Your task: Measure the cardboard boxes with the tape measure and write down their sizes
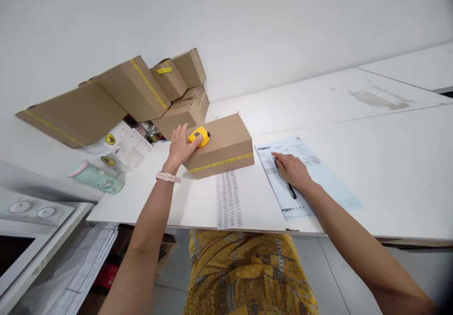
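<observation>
My left hand [180,148], a pale watch band at its wrist, rests at the left end of a closed cardboard box [226,135]. Between its thumb and fingers is a yellow tape measure [200,136], set on the box top. Yellow tape printed with dark marks runs along the box's front side. To the right, my right hand [293,169] lies over a printed sheet headed PONY [311,147], index finger stretched onto the text. A black pen [292,191] passes under that hand, held in its curled fingers; its middle is hidden.
Several taped cardboard boxes [130,88] are piled against the wall at the left. Avocado-printed packaging [122,147] and a mint-green tumbler [97,177] stand in front of them. A sheet with handwritten columns [229,201] lies near the front edge of the white table [389,173].
</observation>
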Motion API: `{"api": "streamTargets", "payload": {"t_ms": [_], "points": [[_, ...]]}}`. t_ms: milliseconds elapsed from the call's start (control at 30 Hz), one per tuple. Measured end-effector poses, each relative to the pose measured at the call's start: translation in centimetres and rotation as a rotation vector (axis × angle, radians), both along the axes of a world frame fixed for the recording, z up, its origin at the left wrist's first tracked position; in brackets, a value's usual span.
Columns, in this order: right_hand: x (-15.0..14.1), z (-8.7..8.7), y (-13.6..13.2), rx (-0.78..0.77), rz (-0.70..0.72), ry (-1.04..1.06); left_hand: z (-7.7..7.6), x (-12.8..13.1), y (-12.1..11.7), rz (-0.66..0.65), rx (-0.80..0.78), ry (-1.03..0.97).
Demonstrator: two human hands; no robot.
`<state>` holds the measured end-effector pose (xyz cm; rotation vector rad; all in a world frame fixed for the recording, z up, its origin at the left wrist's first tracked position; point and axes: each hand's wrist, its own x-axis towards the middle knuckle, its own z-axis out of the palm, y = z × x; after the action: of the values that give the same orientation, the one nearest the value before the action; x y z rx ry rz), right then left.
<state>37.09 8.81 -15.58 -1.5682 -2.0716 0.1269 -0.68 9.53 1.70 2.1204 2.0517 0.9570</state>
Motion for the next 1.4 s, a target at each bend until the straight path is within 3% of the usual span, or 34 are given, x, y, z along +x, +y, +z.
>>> {"api": "streamTargets", "payload": {"t_ms": [133, 267, 533, 667, 833, 1067, 1400], "points": [[-0.6, -0.2, 0.1, 0.014, -0.024, 0.039, -0.8, -0.5, 1.2, -0.098, -0.173, -0.185], [-1.0, -0.5, 0.1, 0.034, -0.045, 0.07, -1.3, 0.2, 2.1, -0.061, -0.155, -0.183], [-0.8, -0.4, 0.0, 0.016, -0.038, 0.06, -1.2, 1.6, 8.1, -0.012, -0.143, -0.173], [-0.8, -0.2, -0.2, 0.007, -0.041, 0.056, -1.2, 2.1, 9.9, -0.013, -0.152, -0.168], [-0.8, -0.1, -0.2, 0.001, -0.043, 0.048, -1.5, 2.9, 11.5, -0.021, -0.145, -0.151], [-0.3, -0.7, 0.1, 0.003, -0.038, 0.069, -1.6, 1.5, 13.4, -0.024, -0.1, -0.119], [-0.4, -1.6, 0.1, 0.054, -0.043, 0.085, -1.9, 1.3, 13.7, 0.012, -0.111, -0.125]]}}
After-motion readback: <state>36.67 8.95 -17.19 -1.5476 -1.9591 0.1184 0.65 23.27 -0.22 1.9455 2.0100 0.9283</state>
